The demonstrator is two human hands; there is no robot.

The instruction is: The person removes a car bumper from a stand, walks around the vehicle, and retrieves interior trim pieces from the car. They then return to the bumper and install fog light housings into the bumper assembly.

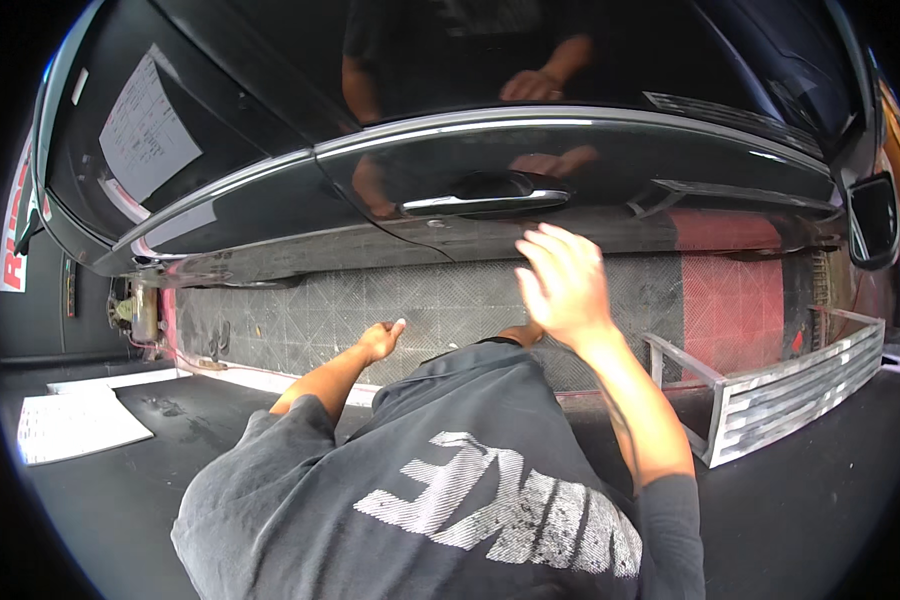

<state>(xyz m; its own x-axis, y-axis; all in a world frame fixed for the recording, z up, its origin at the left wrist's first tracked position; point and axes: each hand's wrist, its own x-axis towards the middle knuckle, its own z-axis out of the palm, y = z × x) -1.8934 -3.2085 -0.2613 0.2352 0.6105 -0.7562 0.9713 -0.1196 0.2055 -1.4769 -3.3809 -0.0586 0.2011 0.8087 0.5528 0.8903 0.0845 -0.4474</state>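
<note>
At twelve o'clock, the door handle [486, 201] is looking rigid, slick, best gripped mid-bar; right hand [568, 285] is hovering empty, left hand [379, 341] hiding its grip.

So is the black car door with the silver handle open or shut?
Shut, it seems: the door sits level with the panel beside it, just a thin seam between, and the silver trim lines up.

around me, grey floor tiles [460, 295] with a ridged tread give way to a red tile section [730, 315] rightward; a dark wall [35, 325] rises at left.
</note>
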